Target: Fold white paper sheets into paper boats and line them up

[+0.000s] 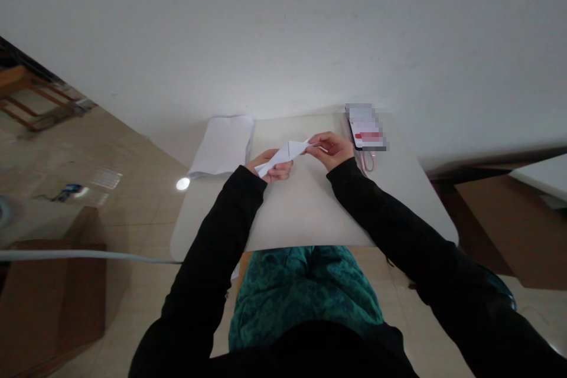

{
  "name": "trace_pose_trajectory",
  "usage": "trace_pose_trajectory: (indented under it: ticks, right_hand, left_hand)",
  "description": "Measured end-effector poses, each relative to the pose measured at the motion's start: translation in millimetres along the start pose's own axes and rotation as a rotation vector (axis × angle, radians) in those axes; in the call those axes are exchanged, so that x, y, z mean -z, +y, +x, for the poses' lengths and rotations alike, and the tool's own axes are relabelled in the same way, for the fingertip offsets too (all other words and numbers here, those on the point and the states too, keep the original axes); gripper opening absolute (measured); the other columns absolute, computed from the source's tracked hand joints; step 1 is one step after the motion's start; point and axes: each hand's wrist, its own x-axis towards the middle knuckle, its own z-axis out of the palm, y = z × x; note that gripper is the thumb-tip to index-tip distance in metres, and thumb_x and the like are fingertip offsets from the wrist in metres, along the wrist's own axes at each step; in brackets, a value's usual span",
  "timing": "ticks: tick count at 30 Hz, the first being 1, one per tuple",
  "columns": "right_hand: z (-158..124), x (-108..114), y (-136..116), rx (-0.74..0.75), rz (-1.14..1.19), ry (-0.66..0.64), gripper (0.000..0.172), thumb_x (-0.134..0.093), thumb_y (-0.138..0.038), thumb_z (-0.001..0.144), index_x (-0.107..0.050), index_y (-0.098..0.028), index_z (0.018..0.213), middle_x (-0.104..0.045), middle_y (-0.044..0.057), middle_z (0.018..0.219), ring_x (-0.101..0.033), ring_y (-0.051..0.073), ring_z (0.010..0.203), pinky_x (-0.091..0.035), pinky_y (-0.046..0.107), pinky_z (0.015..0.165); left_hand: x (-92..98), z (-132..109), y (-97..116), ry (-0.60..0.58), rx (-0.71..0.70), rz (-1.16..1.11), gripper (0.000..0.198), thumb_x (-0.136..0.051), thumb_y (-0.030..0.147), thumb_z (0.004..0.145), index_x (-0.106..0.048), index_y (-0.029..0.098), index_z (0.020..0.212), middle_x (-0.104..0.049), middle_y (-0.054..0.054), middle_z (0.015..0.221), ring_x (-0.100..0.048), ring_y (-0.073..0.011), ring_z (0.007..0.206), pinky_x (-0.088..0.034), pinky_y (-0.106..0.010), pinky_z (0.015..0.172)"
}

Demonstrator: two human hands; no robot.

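A narrow piece of folded white paper [286,153] is held above the white table [310,212], slanting up from left to right. My left hand [274,168] is closed around its lower left part, with fingers curled beneath it. At the upper right end, my right hand [332,149] pinches the pointed tip between thumb and fingers. A dark crease or edge line shows near the middle of the paper.
A stack of white paper sheets [224,144] lies at the table's back left. A phone [370,139] with a pink strap [368,160] rests at the back right. Behind stands a white wall [283,41]. Cardboard boxes [48,301] are on the floor.
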Motion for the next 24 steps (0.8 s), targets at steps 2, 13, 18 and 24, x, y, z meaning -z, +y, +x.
trace_pose_trajectory:
  ticks: [2, 13, 18, 24]
  right_hand:
    - [3, 2, 3, 0.021, -0.011, 0.016, 0.024, -0.081, -0.031, 0.06, -0.066, -0.02, 0.076, -0.067, 0.0, 0.078, -0.067, 0.014, 0.074, -0.057, 0.032, 0.072]
    - [-7, 5, -7, 0.398, -0.595, 0.198, 0.016, -0.061, -0.016, 0.077, -0.065, -0.022, 0.092, -0.062, 0.002, 0.079, -0.058, 0.013, 0.067, -0.05, 0.027, 0.055]
    - [-19, -14, -4, 0.775, -0.829, -0.179, 0.013, -0.054, -0.014, 0.083, -0.066, -0.02, 0.086, -0.062, 0.005, 0.075, -0.057, 0.017, 0.073, -0.05, 0.03, 0.061]
    - [-23, -13, 8, 0.624, -0.701, -0.328, 0.016, -0.063, -0.032, 0.082, -0.067, -0.018, 0.09, -0.065, 0.008, 0.085, -0.059, 0.019, 0.081, -0.053, 0.035, 0.075]
  left_hand:
    - [1.5, 1, 1, 0.062, -0.063, -0.027, 0.023, -0.055, 0.035, 0.083, -0.064, 0.015, 0.078, -0.044, 0.002, 0.046, -0.03, -0.0054, 0.03, -0.028, -0.023, 0.039]
    - [-18.3, 0, 0, 0.446, -0.579, -0.034, 0.067, -0.063, 0.062, 0.075, -0.043, 0.023, 0.126, -0.07, -0.014, 0.102, -0.07, -0.0214, 0.086, -0.055, -0.032, 0.073]
    - [-24.9, 4, -16, 0.416, -0.549, 0.19, 0.086, -0.075, 0.026, 0.071, -0.023, 0.024, 0.139, -0.069, -0.009, 0.104, -0.068, -0.017, 0.086, -0.054, -0.034, 0.078]
    - [-0.2, 5, -14, 0.452, -0.576, 0.584, 0.041, -0.064, 0.007, 0.071, -0.052, 0.017, 0.109, -0.067, -0.001, 0.082, -0.065, -0.01, 0.067, -0.054, -0.027, 0.071]
